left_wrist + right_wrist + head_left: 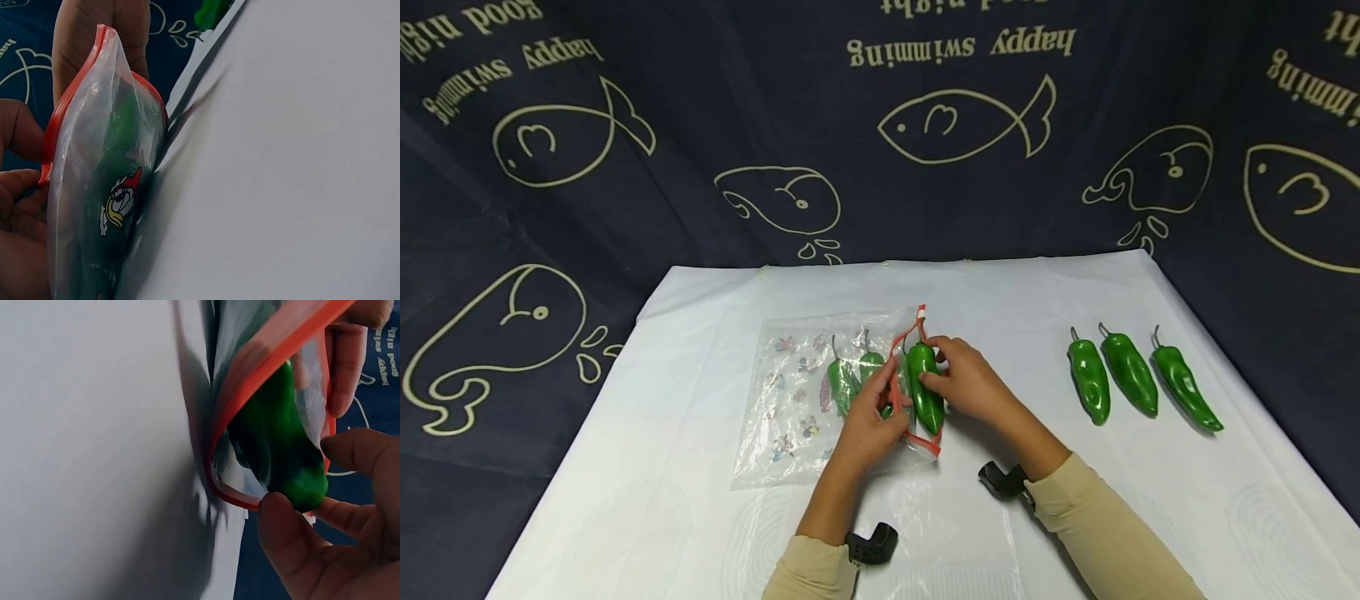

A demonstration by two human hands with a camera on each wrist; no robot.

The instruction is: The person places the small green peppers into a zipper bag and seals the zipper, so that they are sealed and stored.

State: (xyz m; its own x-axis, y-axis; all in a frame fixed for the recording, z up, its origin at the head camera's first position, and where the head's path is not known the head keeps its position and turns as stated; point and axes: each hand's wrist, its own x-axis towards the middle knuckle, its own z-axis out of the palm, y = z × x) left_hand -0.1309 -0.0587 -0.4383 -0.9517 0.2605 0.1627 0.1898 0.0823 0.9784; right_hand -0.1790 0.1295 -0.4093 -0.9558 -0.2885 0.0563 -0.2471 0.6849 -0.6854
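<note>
A clear zip bag point(760, 450) with a red seal and small cartoon prints lies on the white table. Inside it, two green peppers point(842, 387) show through the plastic. My left hand point(872, 421) pinches the red-edged rim, holding the mouth open toward the right. At that mouth, my right hand point(966, 379) grips another green pepper point(925, 387) between thumb and fingers. In the right wrist view, this pepper point(278, 444) is partly inside the red rim point(250, 387). Through the plastic in the left wrist view, green shows behind a printed duck.
Three more green peppers, a left one point(1088, 379), a middle one point(1130, 375) and a right one point(1183, 383), lie in a row at the table's right. A dark curtain point(865, 225) with fish and whale drawings hangs behind the white table point(647, 450).
</note>
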